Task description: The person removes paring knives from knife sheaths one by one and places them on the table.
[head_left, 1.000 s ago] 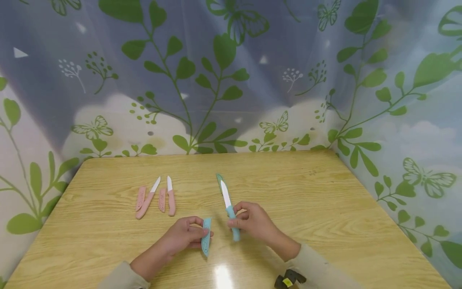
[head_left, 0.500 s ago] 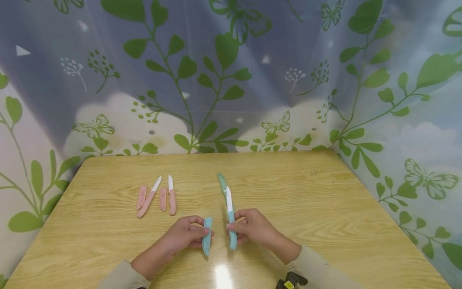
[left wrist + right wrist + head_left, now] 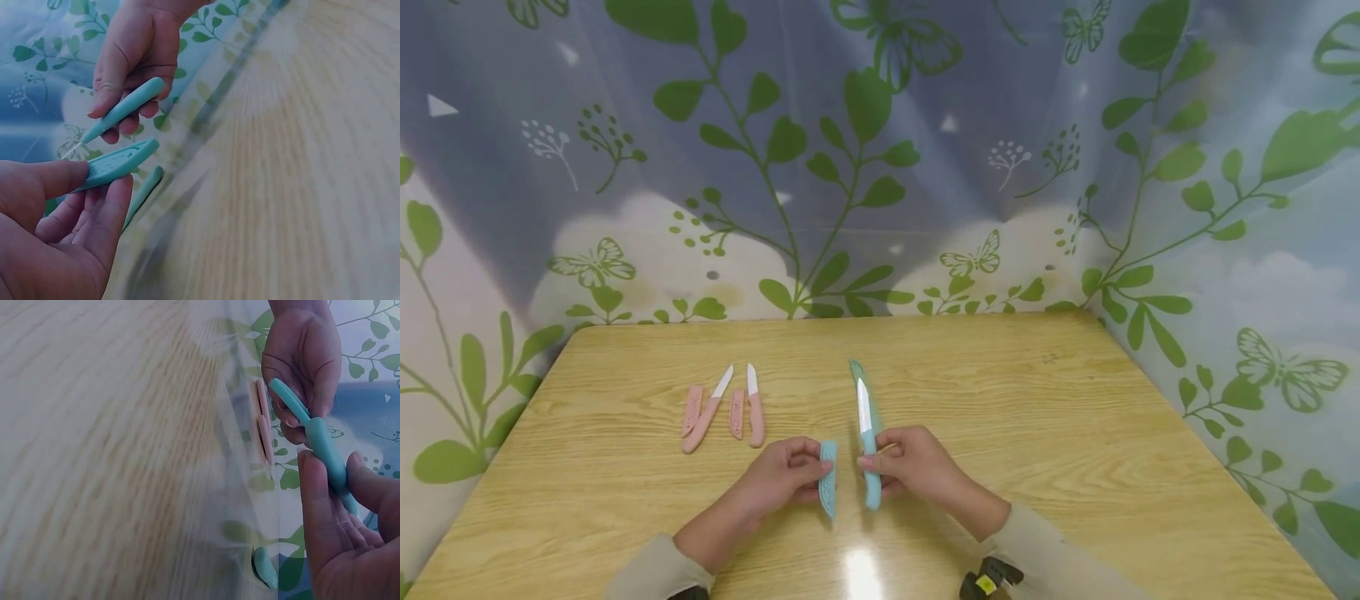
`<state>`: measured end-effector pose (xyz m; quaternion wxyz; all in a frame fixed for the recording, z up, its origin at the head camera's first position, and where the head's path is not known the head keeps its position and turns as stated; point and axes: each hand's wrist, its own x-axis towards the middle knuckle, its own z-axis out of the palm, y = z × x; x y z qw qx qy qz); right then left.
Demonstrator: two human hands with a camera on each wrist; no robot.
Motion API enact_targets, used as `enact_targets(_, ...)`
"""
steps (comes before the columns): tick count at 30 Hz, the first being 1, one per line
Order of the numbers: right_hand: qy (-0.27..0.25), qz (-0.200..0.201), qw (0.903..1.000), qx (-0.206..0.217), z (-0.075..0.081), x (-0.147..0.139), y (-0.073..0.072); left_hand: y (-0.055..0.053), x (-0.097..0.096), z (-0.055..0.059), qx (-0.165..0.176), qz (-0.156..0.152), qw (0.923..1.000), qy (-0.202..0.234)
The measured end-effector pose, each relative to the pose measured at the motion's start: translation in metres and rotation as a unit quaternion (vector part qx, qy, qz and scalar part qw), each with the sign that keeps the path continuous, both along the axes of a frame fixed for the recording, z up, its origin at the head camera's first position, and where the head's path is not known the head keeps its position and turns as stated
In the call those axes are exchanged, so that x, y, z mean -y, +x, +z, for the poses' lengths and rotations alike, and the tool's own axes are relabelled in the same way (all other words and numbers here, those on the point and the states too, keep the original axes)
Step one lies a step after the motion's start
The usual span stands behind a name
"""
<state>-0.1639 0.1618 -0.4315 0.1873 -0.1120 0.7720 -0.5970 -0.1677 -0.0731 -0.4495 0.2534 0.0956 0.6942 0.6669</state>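
Note:
My left hand (image 3: pixel 780 475) pinches a light-blue knife sheath (image 3: pixel 828 479) between thumb and fingers, its pointed end toward me in the head view. To its right, my right hand (image 3: pixel 917 467) grips a paring knife by its light-blue handle (image 3: pixel 872 483), the white blade (image 3: pixel 864 406) pointing away from me. Sheath and knife are apart, a narrow gap between them. In the left wrist view the knife handle (image 3: pixel 128 109) is beyond the sheath (image 3: pixel 119 165). A green knife or sheath (image 3: pixel 855 367) lies on the table behind the blade, partly hidden by it.
Two pink-handled knives, one slanted (image 3: pixel 703 425) and one nearly straight (image 3: pixel 756 421), lie uncovered on the left of the wooden table (image 3: pixel 1015 400). Beside them lie two pink sheaths, the left one (image 3: pixel 692 410) and the right one (image 3: pixel 737 414). A patterned curtain (image 3: pixel 970 167) stands behind.
My right hand has brought the knife left, closer to the sheath. My left hand has moved slightly away from me with the sheath still in its grip. The pink knives have stayed put.

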Motion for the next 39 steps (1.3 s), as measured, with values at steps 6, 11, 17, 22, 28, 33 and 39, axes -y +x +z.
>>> enact_targets(6,0.001,-0.012,0.9998,-0.013,0.003,0.005,-0.011,-0.013,0.004,0.006,-0.023,0.033,0.9991,-0.009)
enact_targets(11,0.003,-0.019,0.9996,-0.021,0.003,0.012,-0.021,-0.026,0.009,0.005,-0.035,0.058,0.9973,-0.027)
enact_targets(17,0.018,-0.033,0.9990,-0.023,0.000,0.023,-0.034,-0.042,0.018,0.001,-0.036,0.108,0.9930,-0.031)
enact_targets(22,0.017,-0.048,0.9985,-0.019,0.001,0.031,-0.046,-0.052,0.018,0.003,-0.043,0.135,0.9894,-0.033)
enact_targets(28,0.011,-0.072,0.9972,-0.017,-0.002,0.041,-0.060,-0.063,0.017,0.008,-0.071,0.168,0.9813,-0.062)
enact_targets(33,0.013,-0.098,0.9951,0.008,-0.005,0.052,-0.073,-0.070,0.025,0.011,-0.110,0.186,0.9671,-0.134)
enact_targets(39,0.041,-0.112,0.9929,0.007,-0.008,0.062,-0.081,-0.079,0.033,0.010,-0.147,0.196,0.9414,-0.232)
